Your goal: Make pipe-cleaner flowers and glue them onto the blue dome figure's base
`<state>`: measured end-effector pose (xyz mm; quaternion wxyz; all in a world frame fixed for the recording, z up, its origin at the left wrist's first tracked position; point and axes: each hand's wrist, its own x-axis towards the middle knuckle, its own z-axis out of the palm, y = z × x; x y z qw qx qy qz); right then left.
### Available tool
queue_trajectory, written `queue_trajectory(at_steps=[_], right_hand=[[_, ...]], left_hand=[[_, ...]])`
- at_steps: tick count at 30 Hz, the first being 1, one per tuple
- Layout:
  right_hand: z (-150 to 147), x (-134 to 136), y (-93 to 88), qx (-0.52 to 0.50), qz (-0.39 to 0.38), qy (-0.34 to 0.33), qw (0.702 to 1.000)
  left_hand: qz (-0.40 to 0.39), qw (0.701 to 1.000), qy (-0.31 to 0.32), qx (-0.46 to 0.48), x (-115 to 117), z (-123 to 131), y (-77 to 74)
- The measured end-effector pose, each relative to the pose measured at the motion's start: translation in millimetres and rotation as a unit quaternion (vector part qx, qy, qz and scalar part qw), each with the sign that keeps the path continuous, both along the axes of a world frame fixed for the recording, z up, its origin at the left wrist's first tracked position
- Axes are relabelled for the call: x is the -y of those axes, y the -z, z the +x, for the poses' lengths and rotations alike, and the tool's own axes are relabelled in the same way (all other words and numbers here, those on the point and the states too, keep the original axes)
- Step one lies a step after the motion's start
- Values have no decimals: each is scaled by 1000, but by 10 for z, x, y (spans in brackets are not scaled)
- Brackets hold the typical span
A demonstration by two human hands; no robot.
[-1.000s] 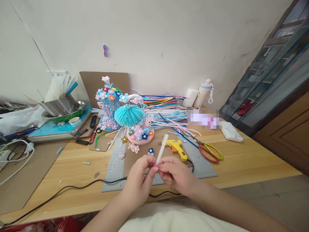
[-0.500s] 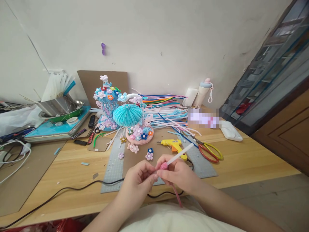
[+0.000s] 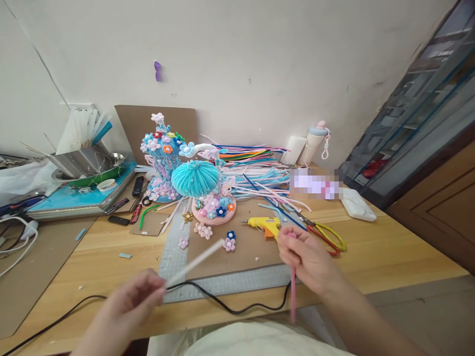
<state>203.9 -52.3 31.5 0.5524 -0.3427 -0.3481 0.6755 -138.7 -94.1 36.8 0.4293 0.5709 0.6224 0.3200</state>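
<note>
My left hand [image 3: 135, 301], blurred at the lower left, is closed on one end of a white glue stick [image 3: 198, 257] that slants up to the right. To the right, my right hand [image 3: 306, 252] is closed round a pink pipe cleaner [image 3: 293, 296]. Its straight tail hangs below the fingers; the upper part is mostly hidden in them. Just behind this hand lies a yellow glue gun [image 3: 263, 225], partly covered. Small pipe-cleaner flowers [image 3: 229, 242] rest on the cardboard [image 3: 237, 262] between my hands.
A turquoise-domed pipe-cleaner lamp [image 3: 195, 178] and a blue flowered one [image 3: 163, 158] stand behind. Bundles of pipe cleaners [image 3: 256, 173] lie at the back. Scissors [image 3: 330, 237] are at the right. A black cord [image 3: 237, 311] crosses the front. Left stands a metal pot [image 3: 79, 160].
My hands have moved apart. The left has drawn the glue stick out of the pink coil and away to the lower left. The pink pipe cleaner stays in my right hand, now further right.
</note>
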Motion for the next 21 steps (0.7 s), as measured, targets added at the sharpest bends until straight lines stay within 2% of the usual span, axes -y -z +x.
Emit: queue_trajectory(at_steps=[2,4,6,8,11,12,13,14,15,17,18,19,21], right_hand=[[44,-35,-35,-59,-8,9,998],[30,-52,-62,-103,-16,0,995],[-27,-54,-80,-124,-13,-12,992],[-102,-43,-93,-120,-8,-30,992],[-204,-18,-118,-96,-14,-65,993],[-234,-13,-127,-92,-20,-90,992],[-263,-13,-136,-92,-27,-124,988],[-293,-21,-143,-97,-39,-168,980],[-325,-36,-146,-105,-55,-220,968],[-398,-95,-142,-125,-84,-329,932],[-436,-136,-135,-134,-95,-379,911],[-474,-183,-124,-140,-105,-422,889],[-533,-281,-98,-147,-123,-484,854]], left_hand=[[6,993,-69,-99,-108,-325,42],[-10,957,-175,-233,-212,-556,99],[-25,918,-197,-344,-286,-669,157],[-1,892,-176,-415,-316,-677,198],[23,858,-145,-492,-289,-517,188],[43,842,-157,-514,-271,-418,164],[104,830,-188,-515,-252,-294,130],[172,842,-173,-481,-235,-149,90],[230,876,-127,-405,-224,13,45],[265,942,19,-205,-224,358,-51],[256,954,98,-122,-238,521,-101],[240,953,174,-64,-262,666,-150],[224,940,257,-3,-337,877,-244]])
